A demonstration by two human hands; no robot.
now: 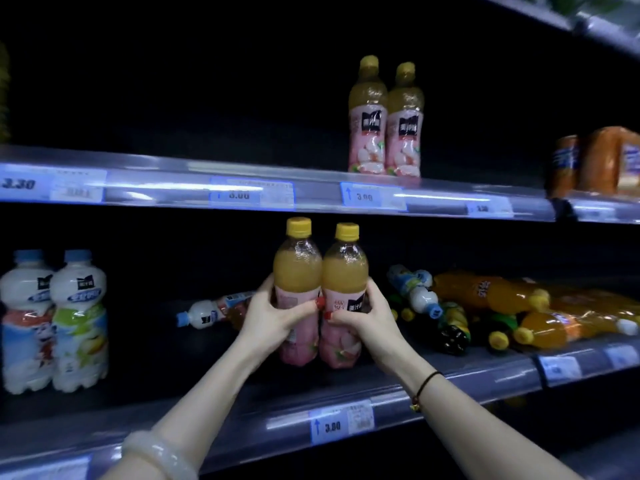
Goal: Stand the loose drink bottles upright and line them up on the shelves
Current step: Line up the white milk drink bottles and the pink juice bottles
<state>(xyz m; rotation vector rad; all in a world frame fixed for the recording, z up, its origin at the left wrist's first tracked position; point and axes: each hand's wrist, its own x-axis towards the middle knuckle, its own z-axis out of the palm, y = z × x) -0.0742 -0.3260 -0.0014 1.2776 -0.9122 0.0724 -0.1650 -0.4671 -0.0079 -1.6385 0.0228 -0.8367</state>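
Two upright pink-labelled juice bottles with yellow caps stand side by side over the lower shelf. My left hand grips the left bottle and my right hand grips the right bottle. Two more of the same juice bottles stand upright on the upper shelf. A pile of loose bottles, orange, white and dark, lies on its side at the right of the lower shelf. One white bottle lies behind my left hand.
Two white milk-drink bottles stand upright at the left of the lower shelf. Orange bottles sit at the right end of the upper shelf. Price tags line both shelf edges. The back of the shelves is dark.
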